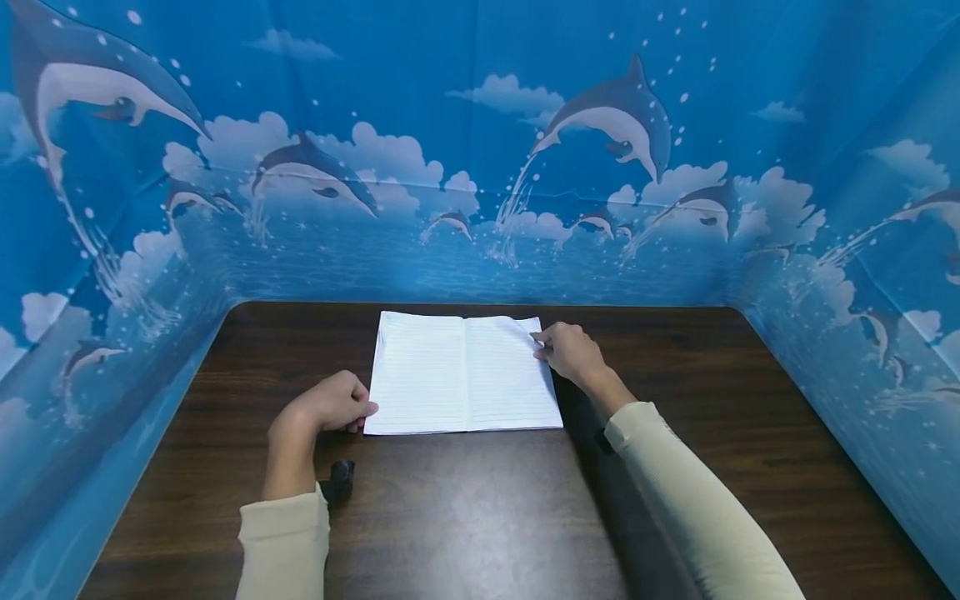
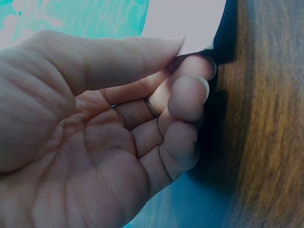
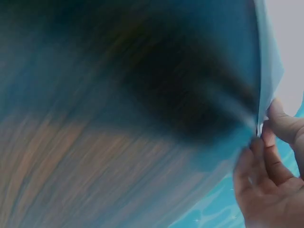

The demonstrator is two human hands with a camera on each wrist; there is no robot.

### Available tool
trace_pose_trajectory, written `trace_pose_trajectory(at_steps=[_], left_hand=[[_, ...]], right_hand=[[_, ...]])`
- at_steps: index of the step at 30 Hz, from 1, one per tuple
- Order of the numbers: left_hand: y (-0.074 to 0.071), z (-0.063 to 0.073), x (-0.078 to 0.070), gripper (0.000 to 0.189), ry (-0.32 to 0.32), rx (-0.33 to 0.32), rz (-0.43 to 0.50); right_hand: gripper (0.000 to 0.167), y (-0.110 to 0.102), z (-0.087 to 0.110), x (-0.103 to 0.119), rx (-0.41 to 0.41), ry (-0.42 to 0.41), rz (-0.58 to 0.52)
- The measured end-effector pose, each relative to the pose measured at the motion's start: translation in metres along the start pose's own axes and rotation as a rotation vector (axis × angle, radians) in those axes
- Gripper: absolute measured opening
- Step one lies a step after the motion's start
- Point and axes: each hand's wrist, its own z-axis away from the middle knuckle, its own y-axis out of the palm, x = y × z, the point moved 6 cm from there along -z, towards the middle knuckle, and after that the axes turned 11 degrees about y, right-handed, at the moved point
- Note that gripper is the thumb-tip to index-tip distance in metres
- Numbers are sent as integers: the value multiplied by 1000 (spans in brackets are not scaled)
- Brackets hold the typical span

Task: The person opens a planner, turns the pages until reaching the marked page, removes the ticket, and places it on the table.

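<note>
Head view: your left grip [image 1: 326,406] pinches the near-left corner of the open notebook [image 1: 420,375] on the tabletop [image 1: 450,508]; your right grip [image 1: 573,352] pinches its right edge. Likely step: turning a page, which calls for lifting on the right. Only the left wrist view shows your curled fingers [image 2: 186,99] clearly.

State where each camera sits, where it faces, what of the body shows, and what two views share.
Head: on the head, facing forward and down at an open notebook on a table, dolphin-print cloth beyond; left hand, right hand and sleeved arms show.
Left wrist: on that wrist, facing the notebook's pinched corner; only the left hand shows.
Right wrist: on that wrist, facing the table and the notebook's pinched edge; only the right hand shows.
Shared: head and left wrist both show the left hand pinching the notebook.
</note>
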Motion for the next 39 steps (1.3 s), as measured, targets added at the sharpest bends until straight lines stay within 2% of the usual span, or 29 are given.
trace_pose_trajectory(at_steps=[3, 7, 11, 13, 16, 27, 39], left_hand=[[0, 3, 1, 35, -3, -3, -1], [-1, 4, 0, 35, 3, -10, 0], [-1, 2, -1, 34, 1, -11, 5], [0, 2, 0, 34, -14, -10, 6], [0, 2, 1, 34, -16, -11, 9], [-1, 1, -1, 39, 38, 2, 10], [-2, 3, -4, 40, 66, -1, 14]], right_hand=[[44, 1, 2, 2, -15, -39, 6], [51, -2, 0, -3, 22, -1, -136], [34, -13, -3, -11, 34, 46, -265], [25, -19, -4, -11, 34, 33, -288], [22, -29, -2, -7, 33, 4, -306], [27, -65, 12, 35, 42, -88, -400], [24, -67, 17, 88, 120, -86, -605]])
